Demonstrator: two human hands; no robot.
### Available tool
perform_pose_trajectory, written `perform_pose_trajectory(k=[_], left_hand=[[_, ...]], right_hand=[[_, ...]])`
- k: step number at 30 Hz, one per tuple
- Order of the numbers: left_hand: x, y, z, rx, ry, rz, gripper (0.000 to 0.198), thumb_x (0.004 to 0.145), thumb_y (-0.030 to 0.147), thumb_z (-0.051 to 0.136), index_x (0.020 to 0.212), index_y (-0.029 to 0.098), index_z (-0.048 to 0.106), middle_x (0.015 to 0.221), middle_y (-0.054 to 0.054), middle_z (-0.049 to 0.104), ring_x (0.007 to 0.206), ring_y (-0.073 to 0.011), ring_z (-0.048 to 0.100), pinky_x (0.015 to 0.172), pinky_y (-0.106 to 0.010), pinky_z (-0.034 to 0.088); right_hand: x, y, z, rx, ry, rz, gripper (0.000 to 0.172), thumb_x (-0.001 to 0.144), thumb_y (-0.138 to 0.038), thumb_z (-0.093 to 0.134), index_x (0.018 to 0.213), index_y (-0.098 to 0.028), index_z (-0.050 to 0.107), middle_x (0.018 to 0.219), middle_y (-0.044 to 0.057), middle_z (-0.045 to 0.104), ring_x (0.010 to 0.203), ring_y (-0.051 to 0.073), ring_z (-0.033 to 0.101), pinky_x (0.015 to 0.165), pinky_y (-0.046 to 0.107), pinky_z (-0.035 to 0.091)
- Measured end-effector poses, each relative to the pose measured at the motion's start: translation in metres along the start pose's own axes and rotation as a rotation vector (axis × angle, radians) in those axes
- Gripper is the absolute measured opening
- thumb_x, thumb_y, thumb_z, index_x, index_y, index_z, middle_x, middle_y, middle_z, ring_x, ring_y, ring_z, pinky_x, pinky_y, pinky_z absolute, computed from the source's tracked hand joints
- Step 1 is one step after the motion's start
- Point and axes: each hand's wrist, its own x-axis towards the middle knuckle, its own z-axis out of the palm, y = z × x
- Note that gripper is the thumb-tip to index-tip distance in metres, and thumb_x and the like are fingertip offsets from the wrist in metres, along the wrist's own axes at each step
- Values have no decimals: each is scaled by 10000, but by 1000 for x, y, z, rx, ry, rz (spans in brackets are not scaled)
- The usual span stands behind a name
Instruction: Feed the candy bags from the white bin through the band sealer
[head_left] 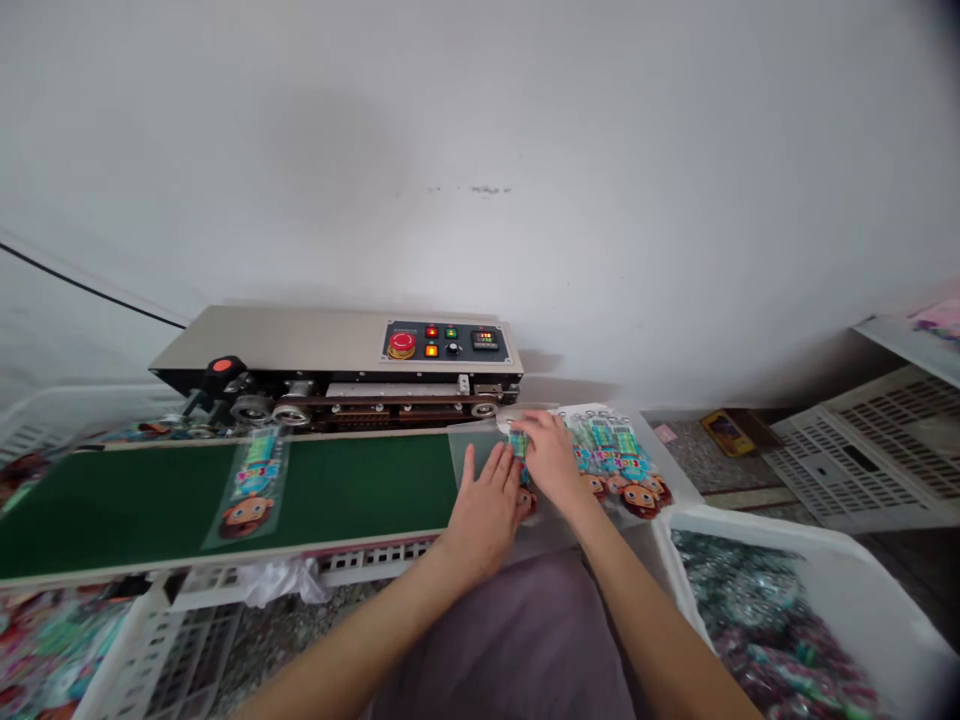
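My left hand (486, 508) lies on a clear plastic packet with a printed cartoon-face card (527, 503), fingers stretched out. My right hand (553, 458) bends over the top of the same packet, its fingertips pinched at the upper edge. The packet sits at the right end of the green conveyor belt (360, 478), beside the sealing machine (330, 340). Most of it is hidden under both hands. Farther left on the belt, another such packet (253, 482) lies below the machine's rollers. Several similar packets (628, 462) are spread overlapping just right of my right hand.
A control panel (448, 342) with a red stop button and lit switches faces me. At the lower right stands a white bin (870, 580) of shiny wrapped items. Filled baskets (124, 640) are at the lower left. A white crate (862, 450) leans at the far right.
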Motion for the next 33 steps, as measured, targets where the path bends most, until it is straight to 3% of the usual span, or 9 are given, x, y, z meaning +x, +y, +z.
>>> perform_pose_trajectory(k=[3,5,10,15,19,23,27,30,33], left_hand=[[9,1,6,-14,39,29,570,1062,419,240,1542,135,358,1642,-119,285,1530,-284,230,1196,-679,185],[13,-2,9,-34,41,22,574,1058,446,249,1548,165,350,1641,-105,297,1524,-281,247,1187,-698,181],[7,-11,10,-35,48,-90,562,1057,441,254,1539,176,371,1642,-100,293,1521,-285,254,1179,-722,156],[-13,-28,-6,23,40,-250,557,1046,419,303,1509,136,430,1611,-149,345,1505,-331,288,1182,-712,144],[-5,-28,-25,45,39,-276,525,1043,350,316,1484,108,467,1597,-175,362,1495,-348,306,1186,-698,153],[23,-6,-24,-59,23,-33,515,1053,378,313,1503,164,444,1615,-131,349,1513,-296,281,1210,-640,186],[39,7,-4,-113,-4,41,551,1040,479,344,1503,198,443,1638,-130,298,1520,-321,253,1175,-698,203],[35,5,7,-89,35,-19,559,1039,485,333,1514,205,425,1647,-125,281,1521,-319,246,1175,-712,177],[27,2,12,-45,69,-68,550,1039,461,327,1529,221,401,1653,-113,275,1526,-316,230,1179,-715,151]], right_hand=[[-19,9,-5,-89,102,-3,530,890,-52,407,1365,-178,606,1434,89,577,1324,271,461,1062,407,371],[-35,21,-11,-181,146,8,487,933,-89,392,1366,-157,603,1440,99,581,1370,289,427,1116,447,321],[-69,42,-10,-355,119,48,410,1004,-296,446,1356,-171,616,1474,117,557,1411,344,394,1161,535,237],[-73,6,6,-284,81,57,476,1016,-378,450,1422,-152,551,1492,155,529,1393,346,427,1176,585,186],[-68,-10,-9,-198,99,29,458,1038,-388,386,1404,-183,569,1472,133,556,1347,324,481,1158,582,235],[-66,40,-37,-278,158,133,438,1043,-343,350,1383,-225,599,1485,93,550,1397,331,421,1151,583,264],[-64,88,-36,-290,105,321,480,1025,-412,404,1460,-247,525,1553,93,467,1374,318,458,1081,499,402],[-63,78,-19,-288,105,263,524,1026,-441,398,1508,-247,460,1619,103,355,1408,325,422,1084,475,405],[-60,41,-4,-319,158,207,530,1018,-452,418,1501,-240,473,1620,114,349,1460,376,325,1142,571,300]])
